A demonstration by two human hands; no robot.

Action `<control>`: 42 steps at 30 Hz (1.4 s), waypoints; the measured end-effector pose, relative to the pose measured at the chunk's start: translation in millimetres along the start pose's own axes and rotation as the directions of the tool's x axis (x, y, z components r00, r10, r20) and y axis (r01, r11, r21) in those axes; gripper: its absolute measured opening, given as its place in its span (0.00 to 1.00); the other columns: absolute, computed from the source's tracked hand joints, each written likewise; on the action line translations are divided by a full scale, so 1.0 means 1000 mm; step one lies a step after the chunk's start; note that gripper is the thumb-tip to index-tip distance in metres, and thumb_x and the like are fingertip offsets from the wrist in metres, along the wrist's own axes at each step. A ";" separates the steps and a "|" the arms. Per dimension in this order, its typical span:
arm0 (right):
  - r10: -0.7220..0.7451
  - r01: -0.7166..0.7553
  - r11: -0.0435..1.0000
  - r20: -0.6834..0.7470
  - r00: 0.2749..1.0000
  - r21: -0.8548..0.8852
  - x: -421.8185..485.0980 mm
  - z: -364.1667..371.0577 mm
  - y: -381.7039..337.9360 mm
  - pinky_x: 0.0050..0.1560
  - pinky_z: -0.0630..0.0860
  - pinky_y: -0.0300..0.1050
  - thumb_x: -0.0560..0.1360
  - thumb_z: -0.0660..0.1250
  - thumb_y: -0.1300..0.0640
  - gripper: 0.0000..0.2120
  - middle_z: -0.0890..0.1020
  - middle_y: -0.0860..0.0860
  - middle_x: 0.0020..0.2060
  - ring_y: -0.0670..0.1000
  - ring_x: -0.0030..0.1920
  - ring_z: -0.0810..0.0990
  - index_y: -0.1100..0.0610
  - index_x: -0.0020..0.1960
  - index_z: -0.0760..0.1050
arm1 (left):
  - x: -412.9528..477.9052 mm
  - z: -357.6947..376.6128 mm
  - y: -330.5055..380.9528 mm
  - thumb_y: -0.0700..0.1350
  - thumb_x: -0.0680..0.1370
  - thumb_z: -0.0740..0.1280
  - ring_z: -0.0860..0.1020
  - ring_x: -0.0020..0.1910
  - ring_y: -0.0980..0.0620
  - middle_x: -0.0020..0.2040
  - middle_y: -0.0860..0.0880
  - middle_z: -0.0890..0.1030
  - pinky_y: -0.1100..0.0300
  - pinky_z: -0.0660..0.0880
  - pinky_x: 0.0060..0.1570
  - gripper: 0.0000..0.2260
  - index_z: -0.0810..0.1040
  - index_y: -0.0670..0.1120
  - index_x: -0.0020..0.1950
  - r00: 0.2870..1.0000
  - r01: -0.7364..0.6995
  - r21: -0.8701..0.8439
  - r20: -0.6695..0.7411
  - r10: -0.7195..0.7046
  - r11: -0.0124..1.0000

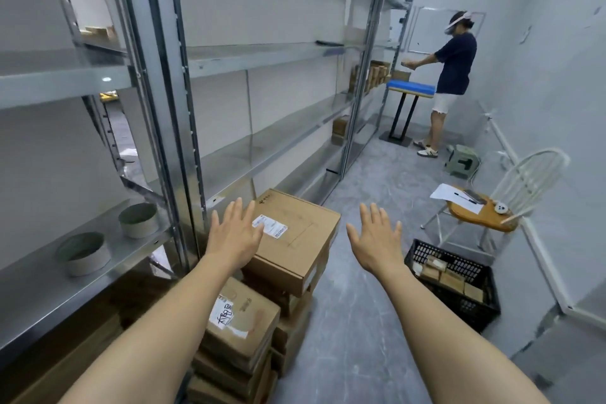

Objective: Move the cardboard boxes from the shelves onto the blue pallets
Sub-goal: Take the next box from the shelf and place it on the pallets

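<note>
A flat cardboard box (295, 239) with a white label tops a stack on the floor beside the metal shelves (255, 147). A second, lower stack of cardboard boxes (242, 321) stands in front of it. My left hand (234, 236) hovers over the top box's left edge with straight, spread fingers, holding nothing. To the right of that box, over the floor, my right hand (377, 239) is spread the same way and is empty. More small boxes (373, 75) sit on a far shelf. A blue pallet (411, 88) lies on a stand at the far end.
Another person (452, 75) works at the far stand. A black crate (455, 282) with small boxes sits on the floor at right, behind it a white chair (511, 203) holding papers. Two round tins (108, 239) rest on the left shelf. A green stool (460, 161) stands near the wall.
</note>
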State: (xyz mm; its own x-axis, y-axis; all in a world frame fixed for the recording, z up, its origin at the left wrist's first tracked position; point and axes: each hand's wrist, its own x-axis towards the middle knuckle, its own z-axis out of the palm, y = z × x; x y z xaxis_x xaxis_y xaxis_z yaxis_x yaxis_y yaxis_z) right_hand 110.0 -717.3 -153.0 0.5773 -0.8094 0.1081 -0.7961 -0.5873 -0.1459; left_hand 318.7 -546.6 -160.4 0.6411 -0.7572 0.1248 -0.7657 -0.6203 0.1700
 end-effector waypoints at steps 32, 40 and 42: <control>-0.523 0.508 0.852 0.249 0.815 0.128 0.355 0.119 -0.042 0.76 0.44 0.61 0.83 0.46 0.43 0.29 0.48 0.53 0.80 0.54 0.79 0.45 0.53 0.80 0.46 | 0.239 0.101 0.014 0.57 0.83 0.46 0.46 0.78 0.47 0.79 0.45 0.49 0.44 0.43 0.75 0.27 0.47 0.48 0.79 0.877 0.469 0.062 0.080 -0.473 0.881; -0.588 0.572 0.809 0.216 0.779 0.139 0.387 0.125 -0.070 0.75 0.46 0.62 0.83 0.47 0.44 0.28 0.52 0.54 0.79 0.54 0.79 0.48 0.54 0.79 0.50 | 0.257 0.104 -0.003 0.57 0.83 0.46 0.47 0.78 0.46 0.79 0.44 0.48 0.44 0.43 0.74 0.26 0.47 0.49 0.79 0.848 0.520 0.056 0.085 -0.523 0.852; -0.606 0.589 0.795 0.226 0.762 0.144 0.394 0.130 -0.074 0.75 0.47 0.62 0.83 0.48 0.43 0.28 0.52 0.54 0.79 0.54 0.78 0.49 0.54 0.79 0.51 | 0.259 0.106 -0.006 0.57 0.83 0.46 0.48 0.78 0.46 0.79 0.43 0.48 0.45 0.45 0.75 0.26 0.47 0.49 0.79 0.831 0.547 0.044 0.092 -0.548 0.836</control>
State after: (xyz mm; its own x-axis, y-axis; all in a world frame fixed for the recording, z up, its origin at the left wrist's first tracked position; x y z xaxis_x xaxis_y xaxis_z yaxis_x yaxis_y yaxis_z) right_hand 420.3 -992.7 -227.9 0.9639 -0.2613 -0.0511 -0.2662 -0.9442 -0.1942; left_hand 483.9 -761.1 -233.0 0.9479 -0.3083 -0.0798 -0.2922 -0.9416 0.1673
